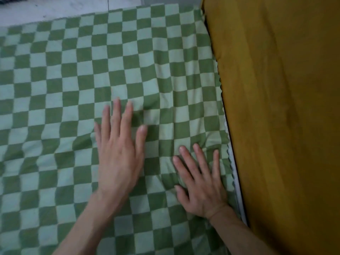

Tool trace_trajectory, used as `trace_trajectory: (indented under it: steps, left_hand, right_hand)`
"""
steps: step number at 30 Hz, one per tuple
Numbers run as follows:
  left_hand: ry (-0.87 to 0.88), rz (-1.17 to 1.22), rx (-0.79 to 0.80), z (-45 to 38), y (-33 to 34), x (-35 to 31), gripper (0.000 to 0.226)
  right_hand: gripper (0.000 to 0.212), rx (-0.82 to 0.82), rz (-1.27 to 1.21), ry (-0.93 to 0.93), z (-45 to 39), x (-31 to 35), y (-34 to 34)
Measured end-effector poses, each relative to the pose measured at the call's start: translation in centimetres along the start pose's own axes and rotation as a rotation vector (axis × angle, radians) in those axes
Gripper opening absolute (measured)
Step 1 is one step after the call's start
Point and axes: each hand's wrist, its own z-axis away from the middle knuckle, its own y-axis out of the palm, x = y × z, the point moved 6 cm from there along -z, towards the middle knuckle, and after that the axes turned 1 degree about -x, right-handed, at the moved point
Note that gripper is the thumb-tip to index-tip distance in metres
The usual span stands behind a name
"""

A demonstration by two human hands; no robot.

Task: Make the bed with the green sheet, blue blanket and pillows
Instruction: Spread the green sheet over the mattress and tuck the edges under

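Green sheet [114,57] — right edge touches the mustard fabric [279,107], open room leftward. Left hand [120,153] and right hand [200,183] lie flat on the sheet, fingers spread — right hand nearest the mustard fabric.

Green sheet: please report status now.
Both hands, left hand and right hand, open, flat on green sheet. Wrinkles near right fingers. Nothing in the way.

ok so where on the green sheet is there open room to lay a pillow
The green sheet lies bare across its whole left and far part, up to the pale floor. It is crowded near the mustard fabric, where the left hand and right hand press flat on wrinkles.
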Motion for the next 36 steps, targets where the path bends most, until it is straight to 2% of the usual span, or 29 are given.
trace_trajectory:
  steps: [2,5,12,15,21,22,24,25,26,28,30,32,34,36]
  left_hand:
    - [-0.046,-0.093,0.074,9.7,0.7,1.1,0.067]
    - [0.141,-0.214,0.194,18.1,4.6,-1.9,0.07]
    - [0.117,-0.192,0.041,17.9,6.6,-2.7,0.068]
    - [0.122,-0.158,0.001,18.1,6.5,-2.7,0.066]
    - [0.135,-0.125,-0.061,18.4,6.2,-2.6,0.064]
    - [0.14,-0.131,-0.063,18.4,6.2,-2.6,0.064]
    - [0.142,-0.146,-0.061,18.3,6.4,-2.6,0.064]
    - [0.139,-0.147,-0.059,18.1,6.5,-2.5,0.064]
    - [0.137,-0.145,-0.062,18.0,6.6,-2.5,0.064]
    - [0.149,-0.139,-0.08,18.0,6.8,-2.4,0.064]
    - [0.154,-0.131,-0.08,18.0,6.8,-2.4,0.064]
    - [0.146,-0.13,-0.065,18.0,6.8,-2.3,0.065]
    - [0.141,-0.127,-0.055,18.3,6.8,-2.4,0.065]
    - [0.142,-0.136,-0.057,18.2,6.8,-2.2,0.065]
  right_hand:
    - [0.073,0.03,0.041,-0.011,0.0,0.0,0.0]
    - [0.076,0.053,0.076,-0.021,-0.1,0.1,-0.1]
    - [0.082,0.11,0.14,0.114,-0.1,-0.4,-0.6]
    - [0.082,0.094,0.112,0.274,-0.3,-0.7,-1.9]
    - [0.073,0.026,-0.081,0.767,-1.2,-2.9,-5.8]
    - [0.071,-0.032,-0.06,0.729,-2.7,-1.7,-6.5]
    - [0.067,-0.038,-0.059,0.438,-6.9,2.0,-6.5]
    - [0.066,0.029,-0.109,0.294,-8.5,3.3,-5.9]
    - [0.066,0.127,-0.132,0.225,-9.5,3.4,-5.0]
    - [0.067,0.259,-0.073,0.318,-8.9,-0.2,-3.4]
    - [0.07,0.261,-0.044,0.564,-7.2,-4.8,-3.6]
    - [0.07,0.215,-0.055,0.727,-7.1,-5.9,-4.3]
    - [0.07,0.064,0.033,0.667,-9.9,-3.0,-5.6]
    - [0.069,-0.003,0.028,0.411,-14.1,1.8,-6.4]
